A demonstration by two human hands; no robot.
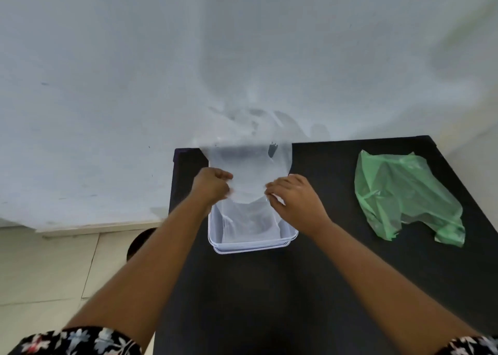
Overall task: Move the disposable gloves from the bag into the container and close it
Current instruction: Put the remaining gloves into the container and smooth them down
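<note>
Both of the person's hands were out over the clear plastic container (253,240), which sat on the black table (336,287) toward its far left corner. The left hand (213,184) was curled shut, pinching the left edge of a thin, see-through sheet, and the right hand (293,195) pinched the opposite edge with its fingers drawn together. That sheet looked like a disposable glove (250,171), or perhaps a few stacked together; it was too filmy and blurred to count. It stood up from the hands toward twelve o'clock, its top reaching past the table's far edge against the pale wall (107,85), while its lower part drooped into the open container. More clear film seemed to lie inside already, though I could not tell it apart from the walls.

At about three o'clock from the container, well apart from it, lay the green bag (404,195), flattened and crumpled, apparently empty or close to it. I could see no lid anywhere.

The glove would weigh almost nothing, floppy and slick, prone to cling, billow or slide out of a loose grip. Pinching it at the edges, as both hands did, seemed the sensible hold; to my eye it would need folding or pressing down so nothing hung over the rim before closing.
</note>
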